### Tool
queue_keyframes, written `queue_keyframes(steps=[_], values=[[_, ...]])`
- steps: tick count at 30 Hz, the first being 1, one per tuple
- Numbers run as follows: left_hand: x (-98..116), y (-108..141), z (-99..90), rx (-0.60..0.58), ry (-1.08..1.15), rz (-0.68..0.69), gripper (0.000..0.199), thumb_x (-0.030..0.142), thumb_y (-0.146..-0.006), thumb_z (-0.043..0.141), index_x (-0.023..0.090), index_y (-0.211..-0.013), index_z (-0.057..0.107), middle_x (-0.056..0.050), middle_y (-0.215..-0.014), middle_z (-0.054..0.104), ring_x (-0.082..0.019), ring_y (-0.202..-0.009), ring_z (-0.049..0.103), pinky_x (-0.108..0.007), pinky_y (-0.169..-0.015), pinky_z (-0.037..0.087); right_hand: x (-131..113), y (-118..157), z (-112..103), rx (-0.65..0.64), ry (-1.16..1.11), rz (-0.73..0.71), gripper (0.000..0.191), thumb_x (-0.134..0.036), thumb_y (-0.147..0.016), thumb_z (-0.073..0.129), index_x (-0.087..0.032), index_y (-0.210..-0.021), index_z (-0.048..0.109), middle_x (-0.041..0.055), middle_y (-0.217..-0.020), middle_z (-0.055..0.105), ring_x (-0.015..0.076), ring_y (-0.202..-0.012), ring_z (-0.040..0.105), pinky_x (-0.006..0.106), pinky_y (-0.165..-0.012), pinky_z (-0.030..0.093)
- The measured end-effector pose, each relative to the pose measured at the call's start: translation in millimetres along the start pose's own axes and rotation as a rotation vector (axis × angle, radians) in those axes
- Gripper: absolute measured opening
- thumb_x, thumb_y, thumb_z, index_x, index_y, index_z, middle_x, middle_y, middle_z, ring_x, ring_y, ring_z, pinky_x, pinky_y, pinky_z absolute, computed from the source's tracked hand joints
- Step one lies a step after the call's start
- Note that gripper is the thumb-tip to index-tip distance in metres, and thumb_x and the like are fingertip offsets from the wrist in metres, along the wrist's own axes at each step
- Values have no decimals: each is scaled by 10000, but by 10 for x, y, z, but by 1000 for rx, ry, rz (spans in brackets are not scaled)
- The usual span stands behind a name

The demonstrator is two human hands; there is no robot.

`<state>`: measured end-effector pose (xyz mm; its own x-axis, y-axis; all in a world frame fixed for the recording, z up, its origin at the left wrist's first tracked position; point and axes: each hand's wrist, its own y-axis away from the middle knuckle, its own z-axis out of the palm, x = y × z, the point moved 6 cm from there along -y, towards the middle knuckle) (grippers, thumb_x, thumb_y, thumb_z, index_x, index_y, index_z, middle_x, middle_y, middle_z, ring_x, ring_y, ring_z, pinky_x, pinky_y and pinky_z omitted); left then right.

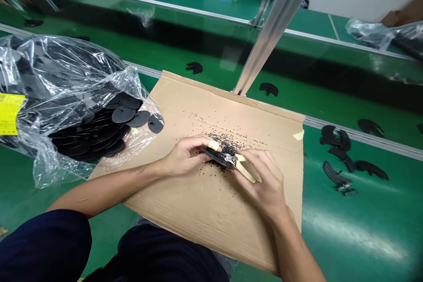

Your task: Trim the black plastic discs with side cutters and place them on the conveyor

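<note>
My left hand (185, 155), with a pale wrap on one finger, pinches a thin black plastic disc (214, 155) above the cardboard sheet. In my right hand (264, 176) is a pair of cutting pliers (243, 167) with pale yellow handles. The metal jaws meet the right edge of the disc; whether they are closed on it I cannot tell. Small black plastic bits (228, 142) lie scattered on the cardboard (211, 211) under and beyond both hands.
A clear plastic bag (66, 66) full of black discs (124, 114) lies open at the left, some spilling onto the cardboard. Curved black parts (337, 172) rest on the green table (357, 238) at the right. A metal post (261, 53) rises behind the cardboard.
</note>
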<state>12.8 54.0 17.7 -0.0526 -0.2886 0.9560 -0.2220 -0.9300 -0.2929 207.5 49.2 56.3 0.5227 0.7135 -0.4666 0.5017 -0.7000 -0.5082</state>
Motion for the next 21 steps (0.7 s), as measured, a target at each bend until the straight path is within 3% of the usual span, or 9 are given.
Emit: queue_keyframes(steps=[13,21], values=[[-8,21,29,1,31,-4,154,147,-893,666,163,-1031,732,-92,-1041,747,-178,-1007,712,-318,-918,588,-39,9,-18,22,84,-23,435,-179,-895,641,-234,-1323,588,91,-983,708,230,-850,618,364,-671,481],[47,24,75,-60,-9,20,192,90,-886,642,154,-1034,747,-96,-1035,767,-179,-987,732,-305,-912,598,-167,37,-54,56,316,-120,223,-164,-941,601,-184,-1159,642,66,-815,696,177,-701,565,320,-612,426]])
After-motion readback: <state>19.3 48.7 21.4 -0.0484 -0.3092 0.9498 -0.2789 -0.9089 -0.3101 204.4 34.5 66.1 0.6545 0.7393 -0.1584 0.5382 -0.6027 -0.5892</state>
